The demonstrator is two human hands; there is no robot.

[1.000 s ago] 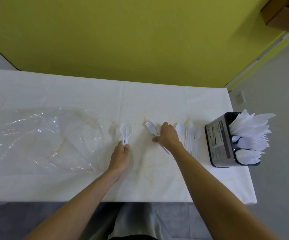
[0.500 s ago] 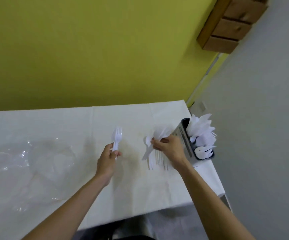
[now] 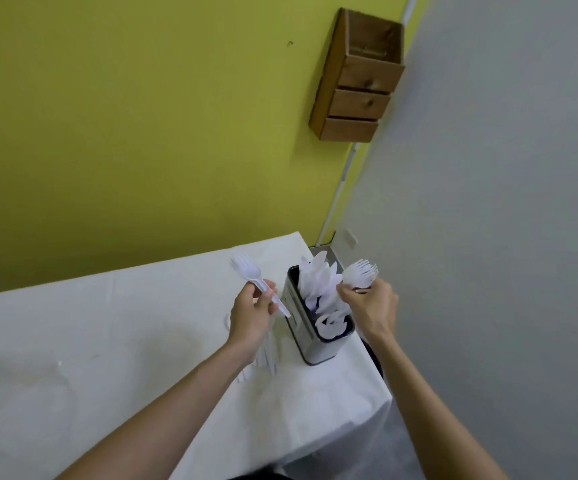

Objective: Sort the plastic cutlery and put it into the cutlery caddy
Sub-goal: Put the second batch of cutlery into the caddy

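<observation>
The job looks well advanced but not finished. The cutlery caddy (image 3: 302, 337) stands right of centre in the frame, near the far right corner of the white-covered surface (image 3: 107, 341), and it is already crowded with white plastic pieces (image 3: 318, 282) standing upright in it. Its nearer compartment holds curved shapes that may be spoon bowls, though the blur makes that hard to say.

The right hand (image 3: 372, 304) is closed around a bunch of forks (image 3: 360, 273), tines up, held at the caddy's right-hand side and just above its rim. I judge they are about to be lowered into a compartment, though which one cannot be told from here. The left hand (image 3: 251, 315) pinches a single fork (image 3: 251, 271) by its handle just to the left of the caddy, tines pointing to the upper left of the frame.

What is left, as far as can be seen: the bunch in the right hand, the one fork in the left, and a small row of loose cutlery (image 3: 271, 355) lying on the surface under the left wrist, just beside the caddy's base. Only their handles show, so their type is unclear.
</observation>
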